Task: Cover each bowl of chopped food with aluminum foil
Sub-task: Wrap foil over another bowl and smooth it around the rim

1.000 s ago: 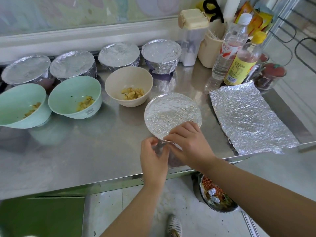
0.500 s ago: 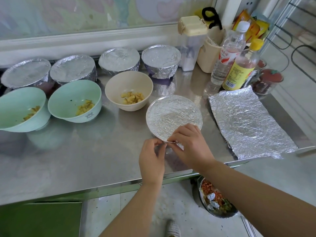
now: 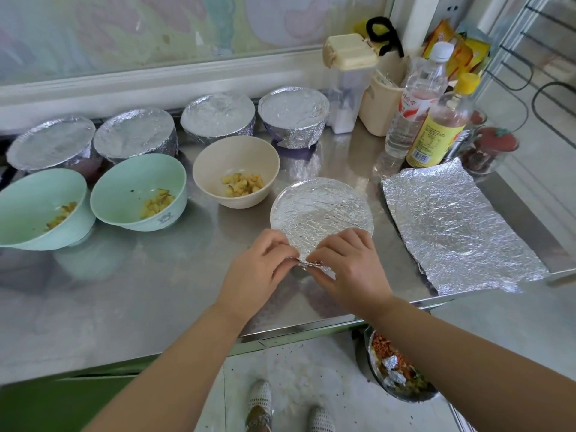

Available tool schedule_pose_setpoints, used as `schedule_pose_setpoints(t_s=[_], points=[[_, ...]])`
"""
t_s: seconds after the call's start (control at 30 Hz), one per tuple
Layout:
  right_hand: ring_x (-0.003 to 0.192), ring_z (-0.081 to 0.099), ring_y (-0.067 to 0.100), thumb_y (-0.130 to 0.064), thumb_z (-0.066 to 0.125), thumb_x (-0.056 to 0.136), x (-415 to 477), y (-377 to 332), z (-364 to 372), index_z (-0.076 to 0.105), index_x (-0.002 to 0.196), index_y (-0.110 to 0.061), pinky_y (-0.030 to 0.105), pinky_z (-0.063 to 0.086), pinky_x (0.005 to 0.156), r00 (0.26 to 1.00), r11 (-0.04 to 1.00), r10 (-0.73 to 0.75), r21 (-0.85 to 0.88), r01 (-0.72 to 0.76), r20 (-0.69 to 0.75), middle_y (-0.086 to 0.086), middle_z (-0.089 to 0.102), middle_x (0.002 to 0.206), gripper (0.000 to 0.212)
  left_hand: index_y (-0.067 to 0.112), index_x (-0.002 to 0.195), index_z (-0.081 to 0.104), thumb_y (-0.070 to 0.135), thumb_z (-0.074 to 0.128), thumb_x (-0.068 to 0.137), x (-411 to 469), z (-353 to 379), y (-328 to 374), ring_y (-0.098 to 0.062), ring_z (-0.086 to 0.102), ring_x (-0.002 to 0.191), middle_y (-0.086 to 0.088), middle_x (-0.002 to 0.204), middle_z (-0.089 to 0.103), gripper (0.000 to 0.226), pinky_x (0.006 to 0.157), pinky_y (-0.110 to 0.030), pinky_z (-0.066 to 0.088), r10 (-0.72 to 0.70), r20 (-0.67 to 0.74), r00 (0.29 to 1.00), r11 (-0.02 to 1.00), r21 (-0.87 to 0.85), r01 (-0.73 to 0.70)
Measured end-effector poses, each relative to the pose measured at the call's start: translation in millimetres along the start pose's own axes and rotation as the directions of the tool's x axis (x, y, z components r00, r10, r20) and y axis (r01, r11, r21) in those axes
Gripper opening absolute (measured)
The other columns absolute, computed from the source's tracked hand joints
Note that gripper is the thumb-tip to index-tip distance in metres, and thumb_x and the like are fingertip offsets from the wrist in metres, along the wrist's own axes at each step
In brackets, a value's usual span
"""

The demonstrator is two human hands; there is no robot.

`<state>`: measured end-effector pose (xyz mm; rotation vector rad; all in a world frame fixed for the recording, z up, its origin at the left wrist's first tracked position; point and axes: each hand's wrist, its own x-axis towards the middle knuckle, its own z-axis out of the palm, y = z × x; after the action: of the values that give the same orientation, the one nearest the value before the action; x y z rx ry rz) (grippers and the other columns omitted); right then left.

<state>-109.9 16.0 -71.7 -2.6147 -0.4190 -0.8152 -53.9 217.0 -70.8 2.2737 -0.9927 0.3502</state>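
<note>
Bowl (image 3: 321, 207): foil-topped, on the surface (image 3: 156, 291), spare foil sheet (image 3: 452, 226) at its 3 o'clock.
Left hand (image 3: 258, 269): pinching the foil fold (image 3: 314, 264) at the bowl's 6 o'clock.
Right hand (image 3: 350, 269): pinching the same fold.

Nearest us, the front bowl (image 3: 321, 207) stands upright on the tabletop (image 3: 124, 291), its mouth sealed by crinkled foil pulled flat. At its near rim our left hand (image 3: 258, 269) and right hand (image 3: 349, 269) pinch a bunched foil flap (image 3: 311, 264) between them. Just to its left we see a beige bowl (image 3: 236, 163), then a mint-green bowl (image 3: 137, 182) and a second mint-green bowl (image 3: 31, 201). All three are uncovered, each with a little yellowish chopped food at the bottom. Behind them, four wrapped bowls (image 3: 218, 115) line the wall. A loose foil sheet (image 3: 458, 226) lies flat on the right.
</note>
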Motion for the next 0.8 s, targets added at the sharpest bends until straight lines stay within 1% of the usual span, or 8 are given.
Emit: schedule_pose_setpoints(t_s=[0.13, 0.37, 0.43, 0.53, 0.63, 0.73, 0.8], points=[[0.077, 0.059, 0.024, -0.026, 0.078, 0.082, 3.1, -3.1, 1.4, 0.072, 0.078, -0.023, 0.04, 0.04, 0.085, 0.999, 0.999, 0.012, -0.035, -0.013, -0.031, -0.008, 0.066, 0.082, 0.008, 0.015, 0.097, 0.072, 0.031, 0.053, 0.1, 2.7, -1.0, -2.0, -0.015, 0.062, 0.082, 0.003, 0.102, 0.059, 0.025, 0.069, -0.036, 0.054, 0.026, 0.023, 0.999, 1.0, -0.01, -0.026], [0.076, 0.056, 0.022, -0.022, 0.076, 0.076, 7.2, -5.6, 7.3, 0.067, 0.069, -0.022, 0.037, 0.036, 0.089, 0.997, 0.997, 0.034, -0.07, -0.039, -0.07, -0.011, 0.061, 0.074, 0.012, 0.015, 0.095, 0.072, 0.028, 0.054, 0.099, 6.7, -3.1, -3.2, -0.011, 0.06, 0.084, 0.005, 0.102, 0.059, 0.023, 0.071, -0.029, 0.052, 0.071, 0.036, 0.997, 0.997, -0.01, -0.07], [0.075, 0.056, 0.021, -0.023, 0.077, 0.077, 6.3, -5.5, 6.5, 0.066, 0.069, -0.023, 0.039, 0.037, 0.089, 0.996, 0.995, 0.032, -0.089, -0.039, -0.081, -0.011, 0.061, 0.074, 0.013, 0.014, 0.095, 0.072, 0.028, 0.054, 0.099, 7.2, -3.4, -3.3, -0.011, 0.061, 0.083, 0.004, 0.101, 0.06, 0.023, 0.071, -0.03, 0.052, 0.073, 0.041, 0.996, 0.997, -0.012, -0.072], [0.076, 0.056, 0.021, -0.031, 0.079, 0.08, 7.5, -6.2, 6.3, 0.067, 0.072, -0.023, 0.042, 0.04, 0.089, 0.996, 0.991, 0.019, -0.128, -0.03, -0.087, -0.01, 0.062, 0.076, 0.017, 0.015, 0.094, 0.072, 0.028, 0.054, 0.099, 8.9, -4.1, -1.2, -0.012, 0.06, 0.081, 0.004, 0.099, 0.06, 0.023, 0.07, -0.03, 0.052, 0.075, 0.064, 0.995, 0.997, -0.016, -0.074], [0.073, 0.056, 0.024, -0.028, 0.082, 0.08, 9.1, -7.3, 9.6, 0.064, 0.071, -0.022, 0.042, 0.039, 0.088, 0.996, 0.988, 0.016, -0.151, -0.03, -0.09, -0.009, 0.061, 0.075, 0.021, 0.015, 0.093, 0.072, 0.028, 0.054, 0.097, 10.0, -4.5, -0.5, -0.011, 0.059, 0.078, 0.004, 0.097, 0.059, 0.022, 0.069, -0.028, 0.05, 0.079, 0.072, 0.994, 0.997, 0.009, -0.08], [0.074, 0.055, 0.024, -0.028, 0.083, 0.08, 9.1, -9.9, 9.7, 0.063, 0.07, -0.022, 0.042, 0.038, 0.088, 0.996, 0.987, 0.034, -0.152, -0.046, -0.084, -0.008, 0.06, 0.075, 0.023, 0.016, 0.094, 0.072, 0.028, 0.054, 0.097, 10.5, -4.4, -1.5, -0.012, 0.059, 0.077, 0.004, 0.098, 0.059, 0.021, 0.067, -0.03, 0.052, 0.074, 0.088, 0.993, 0.997, 0.011, -0.075], [0.074, 0.056, 0.023, -0.032, 0.082, 0.081, 8.8, -10.4, 5.1, 0.066, 0.073, -0.023, 0.042, 0.039, 0.087, 0.997, 0.99, 0.023, -0.135, -0.032, -0.072, -0.009, 0.062, 0.077, 0.02, 0.016, 0.095, 0.072, 0.03, 0.052, 0.098, 10.4, -5.6, -3.3, -0.013, 0.06, 0.078, 0.004, 0.099, 0.059, 0.024, 0.068, -0.032, 0.053, 0.082, 0.109, 0.991, 0.997, 0.003, -0.083]])
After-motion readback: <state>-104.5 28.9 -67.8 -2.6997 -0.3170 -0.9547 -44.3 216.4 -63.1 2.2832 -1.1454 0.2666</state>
